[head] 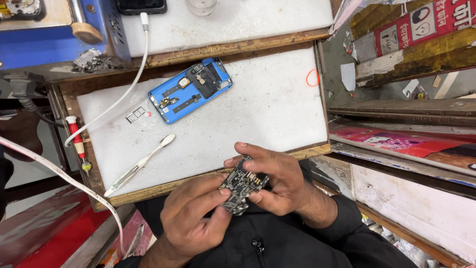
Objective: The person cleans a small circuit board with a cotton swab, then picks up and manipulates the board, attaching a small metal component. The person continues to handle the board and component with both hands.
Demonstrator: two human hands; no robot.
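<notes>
Screwdriver: red, at the left edge of the white mat.
Opened phone: blue, flat at upper middle.
Left hand: you pinch the circuit board underneath.
Right hand: you grip its far side, so it stays steady, low in the middle.

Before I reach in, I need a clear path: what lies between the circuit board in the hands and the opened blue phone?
In the head view, only bare white mat separates the circuit board from the blue phone; the toothbrush lies off to the side.
</notes>
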